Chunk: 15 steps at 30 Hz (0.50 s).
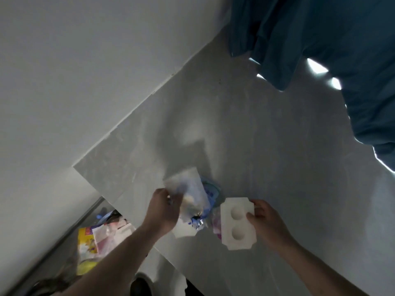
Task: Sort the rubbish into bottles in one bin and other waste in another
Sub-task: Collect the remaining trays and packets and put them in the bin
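Note:
My right hand point(267, 221) grips a white foam packing block point(237, 223) with two round hollows, holding it by its right edge just above the grey tabletop point(277, 157). My left hand point(164, 208) pinches a blurred white and clear plastic wrapper point(188, 189) at the top of a small heap of wrappers point(201, 218) with blue print. A second white foam piece point(184, 229) lies under my left wrist. No bottle shows in this view.
Left of the table and lower down stands an open bin point(100, 238) holding a yellow packet and pale wrappers. A white wall fills the upper left. Teal curtains point(320, 39) hang at the upper right. The table's near edge runs diagonally beneath my left forearm.

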Available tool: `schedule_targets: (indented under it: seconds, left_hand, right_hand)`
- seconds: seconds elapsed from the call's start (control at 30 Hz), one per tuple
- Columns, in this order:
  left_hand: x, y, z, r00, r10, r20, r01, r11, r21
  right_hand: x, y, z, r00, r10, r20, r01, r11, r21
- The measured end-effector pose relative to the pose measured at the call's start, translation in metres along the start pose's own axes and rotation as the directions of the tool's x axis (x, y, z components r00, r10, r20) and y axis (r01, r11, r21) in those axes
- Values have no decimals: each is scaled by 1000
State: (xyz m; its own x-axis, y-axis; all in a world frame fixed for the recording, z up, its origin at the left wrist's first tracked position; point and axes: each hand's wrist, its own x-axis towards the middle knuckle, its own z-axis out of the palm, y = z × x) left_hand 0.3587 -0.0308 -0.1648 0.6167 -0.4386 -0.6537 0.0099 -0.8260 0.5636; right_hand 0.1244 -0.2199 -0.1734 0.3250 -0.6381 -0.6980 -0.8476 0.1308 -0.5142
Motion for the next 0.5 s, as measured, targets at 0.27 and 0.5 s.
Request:
schedule_targets:
  seconds: [0.27, 0.5]
  left_hand:
    - [-26, 5, 66, 986, -104, -128, 111, 992, 52]
    - [-35, -6, 49, 986, -124, -108, 127, 992, 18]
  right_hand:
    - [-24, 16, 73, 984, -6, -177, -17, 992, -129]
    - [-32, 20, 71, 979, 39, -201, -92, 961, -261]
